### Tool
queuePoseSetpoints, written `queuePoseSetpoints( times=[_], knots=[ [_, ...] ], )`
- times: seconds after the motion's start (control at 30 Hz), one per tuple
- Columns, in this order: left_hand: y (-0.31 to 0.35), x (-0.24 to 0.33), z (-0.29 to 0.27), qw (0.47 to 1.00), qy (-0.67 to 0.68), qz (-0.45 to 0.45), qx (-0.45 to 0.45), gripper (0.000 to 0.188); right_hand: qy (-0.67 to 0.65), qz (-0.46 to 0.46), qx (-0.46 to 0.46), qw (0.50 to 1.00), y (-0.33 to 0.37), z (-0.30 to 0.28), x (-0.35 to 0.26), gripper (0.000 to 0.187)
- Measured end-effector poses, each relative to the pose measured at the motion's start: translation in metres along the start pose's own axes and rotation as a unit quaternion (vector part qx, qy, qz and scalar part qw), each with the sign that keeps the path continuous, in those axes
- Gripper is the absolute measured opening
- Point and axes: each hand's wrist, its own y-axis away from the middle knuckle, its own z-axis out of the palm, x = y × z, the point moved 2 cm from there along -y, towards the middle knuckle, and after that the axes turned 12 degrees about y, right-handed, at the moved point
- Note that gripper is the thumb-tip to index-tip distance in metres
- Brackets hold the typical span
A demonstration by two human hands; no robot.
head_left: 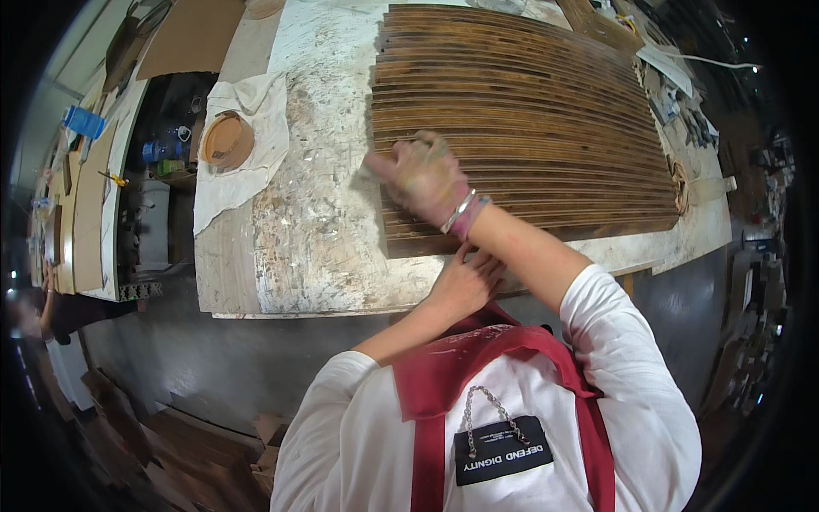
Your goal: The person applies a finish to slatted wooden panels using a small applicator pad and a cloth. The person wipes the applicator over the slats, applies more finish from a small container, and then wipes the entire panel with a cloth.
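A dark brown panel of many narrow parallel wooden slats [529, 128] lies flat on a paint-stained white worktable [316, 213]. My right hand [422, 175], in a stained pinkish glove with a silvery band at the wrist, is over the panel's left end. Motion smears its fingers, so whether it holds anything is unclear. Below my right forearm, my bare left hand [467, 283] is at the panel's near edge. Its fingers look stretched out and loosely apart, their tips partly hidden by the forearm; I see nothing in it.
A round tan container [228, 141] sits on a crumpled white cloth [247, 188] at the table's left. Scraps and a clear bottle [712, 188] lie along the right side. Another bench [90, 213] stands far left, with a person [43, 311] near it. Boards [196, 456] lie at lower left.
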Motion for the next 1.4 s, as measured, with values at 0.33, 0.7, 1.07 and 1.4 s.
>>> queuePoseSetpoints(
  times=[0.33, 0.7, 1.07, 1.4],
  knots=[
    [-0.006, -0.002, 0.001, 1.000, 0.007, -0.001, -0.023, 0.049, 0.044, 0.039, -0.045, 0.997, -0.010, 0.008, 0.012, 0.035],
    [-0.006, -0.003, 0.013, 0.995, 0.079, -0.043, 0.051, 0.052, -0.016, 0.026, -0.041, 0.999, 0.073, -0.045, -0.010, 0.028],
    [-0.010, 0.007, -0.011, 0.998, -0.029, -0.046, -0.027, 0.051, 0.051, 0.120, -0.137, 0.982, 0.099, -0.046, 0.065, 0.049],
    [-0.001, -0.002, 0.005, 0.994, -0.020, -0.055, -0.096, 0.053, 0.008, 0.076, 0.003, 0.997, 0.048, -0.019, 0.029, 0.018]
  ],
)
